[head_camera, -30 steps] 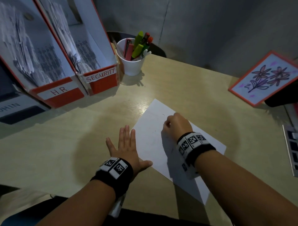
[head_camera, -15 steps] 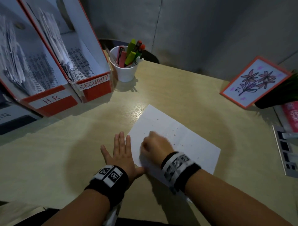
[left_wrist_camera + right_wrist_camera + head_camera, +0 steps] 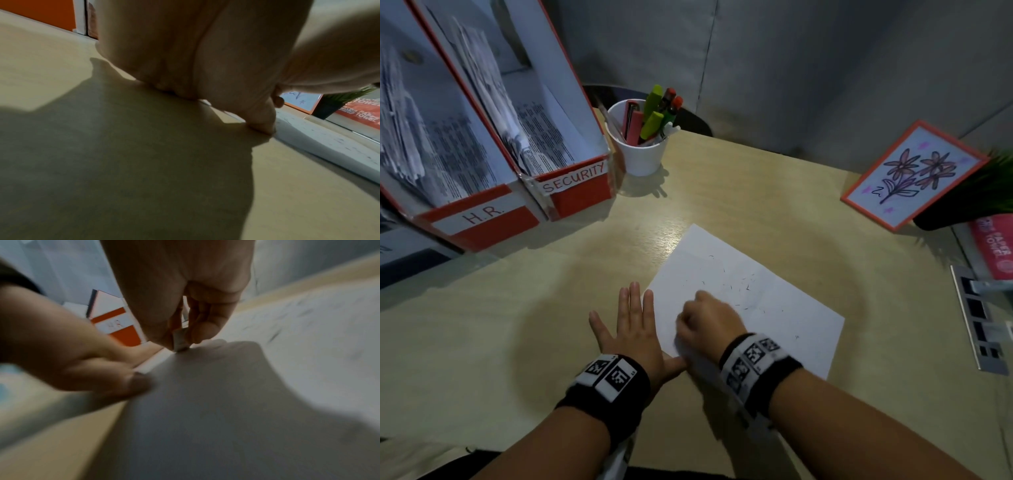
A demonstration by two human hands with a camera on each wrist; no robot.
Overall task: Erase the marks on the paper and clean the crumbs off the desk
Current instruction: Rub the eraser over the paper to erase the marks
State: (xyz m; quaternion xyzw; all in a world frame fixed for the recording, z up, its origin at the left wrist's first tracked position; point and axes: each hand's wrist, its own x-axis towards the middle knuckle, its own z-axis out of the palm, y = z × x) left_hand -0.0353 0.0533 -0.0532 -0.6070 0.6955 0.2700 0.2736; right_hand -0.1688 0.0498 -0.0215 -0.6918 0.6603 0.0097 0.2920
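The white sheet of paper (image 3: 750, 301) lies skewed on the pale wooden desk (image 3: 739, 192), bare wood all round it. The left hand (image 3: 635, 329) presses flat, fingers straight, at its left edge. The right hand (image 3: 707, 318) pinches a small pale eraser block (image 3: 180, 341) against the sheet near that edge; dark crumbs (image 3: 743, 286) speckle the smooth paper beyond. The eraser's shape is blurred.

Left hand (image 3: 633, 329) flat at paper (image 3: 774, 308) edge; right hand (image 3: 709, 322) fisted on it.

A white rectangular paper sheet (image 3: 774, 308) is laid flat, askew, on the light wooden desk (image 3: 756, 205); small dark crumbs (image 3: 746, 287) are scattered over it.
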